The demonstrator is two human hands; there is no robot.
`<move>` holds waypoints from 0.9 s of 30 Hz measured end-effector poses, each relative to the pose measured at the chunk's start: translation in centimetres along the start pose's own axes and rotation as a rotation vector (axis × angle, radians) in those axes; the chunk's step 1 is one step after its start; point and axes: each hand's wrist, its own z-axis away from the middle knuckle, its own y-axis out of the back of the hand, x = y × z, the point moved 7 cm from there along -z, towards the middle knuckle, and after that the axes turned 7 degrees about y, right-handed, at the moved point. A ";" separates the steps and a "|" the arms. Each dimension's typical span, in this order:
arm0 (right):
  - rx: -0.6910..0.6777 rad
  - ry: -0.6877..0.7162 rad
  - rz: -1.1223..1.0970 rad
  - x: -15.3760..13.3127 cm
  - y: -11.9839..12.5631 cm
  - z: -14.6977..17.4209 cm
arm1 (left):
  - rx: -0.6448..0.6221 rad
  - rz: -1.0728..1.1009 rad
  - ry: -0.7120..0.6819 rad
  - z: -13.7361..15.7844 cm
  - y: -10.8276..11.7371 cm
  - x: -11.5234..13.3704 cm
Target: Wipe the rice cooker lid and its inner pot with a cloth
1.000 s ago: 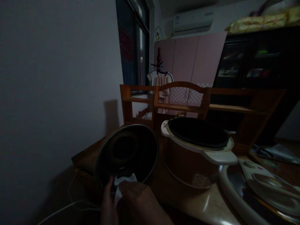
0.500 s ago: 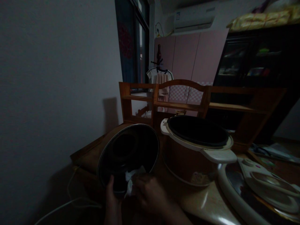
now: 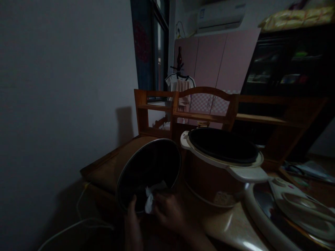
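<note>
A dark inner cooking pot (image 3: 146, 164) is tipped on its side with its mouth facing me. My left hand (image 3: 133, 219) grips its lower rim, the thumb lying inside and the fingers hidden beneath. In my right hand (image 3: 170, 211) is a crumpled white tissue (image 3: 149, 200), held at the lower right of the rim, against the pot. To the right stands a large cooker body (image 3: 209, 181) with white handles and a dark opening. Its lid (image 3: 295, 209), white-rimmed with a handle on top, lies at the far right.
The brown tabletop (image 3: 220, 223) carries the pot, cooker and lid. A wooden shelf rack (image 3: 201, 116) rises along its back edge. White cords (image 3: 78, 223) hang at the lower left, by a bare wall (image 3: 65, 87). The room is dim.
The pot has turned a little and its mouth now faces further right. Both hands have shifted slightly right with it, the tissue still in my right hand.
</note>
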 end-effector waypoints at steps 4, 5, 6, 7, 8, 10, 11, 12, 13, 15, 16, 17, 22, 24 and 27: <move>0.018 -0.027 -0.073 0.2 -1.0 0.2 | 0.019 -0.058 -0.082 -1.9 1.2 -0.9; 0.019 -0.032 -0.084 0.3 -1.3 0.2 | 0.017 -0.072 -0.111 -2.2 1.3 -0.8; 0.021 -0.037 -0.091 0.3 -1.6 0.2 | 0.011 -0.075 -0.127 -2.4 1.3 -0.7; 0.026 -0.043 -0.094 0.3 -1.7 0.2 | 0.005 -0.062 -0.121 -2.5 1.3 -0.5; 0.030 -0.045 -0.099 0.3 -1.9 0.1 | 0.000 -0.040 -0.096 -2.5 1.1 -0.5; 0.036 -0.049 -0.115 0.2 -1.9 0.0 | 0.003 0.002 -0.013 -2.0 0.8 -0.4; 0.037 -0.052 -0.125 0.1 -1.8 -0.1 | 0.014 0.000 0.009 -1.7 0.7 -0.3; 0.038 -0.053 -0.137 0.1 -1.7 -0.2 | 0.011 -0.022 -0.001 -1.4 0.6 0.0; 0.036 -0.052 -0.150 0.0 -1.5 -0.3 | -0.006 -0.055 -0.037 -1.2 0.5 0.2; 0.032 -0.053 -0.172 0.1 -1.1 -0.3 | -0.040 -0.180 -0.127 -0.9 0.5 0.3; 0.031 -0.054 -0.179 0.2 -1.0 -0.4 | -0.041 -0.243 -0.163 -0.9 0.6 0.0; 0.029 -0.054 -0.183 0.3 -0.8 -0.4 | -0.030 -0.298 -0.193 -0.9 0.9 -0.3; 0.023 -0.045 -0.140 0.5 -0.5 -0.4 | -0.039 -0.200 -0.212 -1.3 1.4 -1.6; 0.024 -0.041 -0.134 0.5 -0.5 -0.5 | -0.038 -0.162 -0.188 -1.6 1.2 -1.5; 0.023 -0.020 -0.140 0.3 -0.7 -0.7 | -0.040 -0.057 -0.142 -2.1 0.8 -1.3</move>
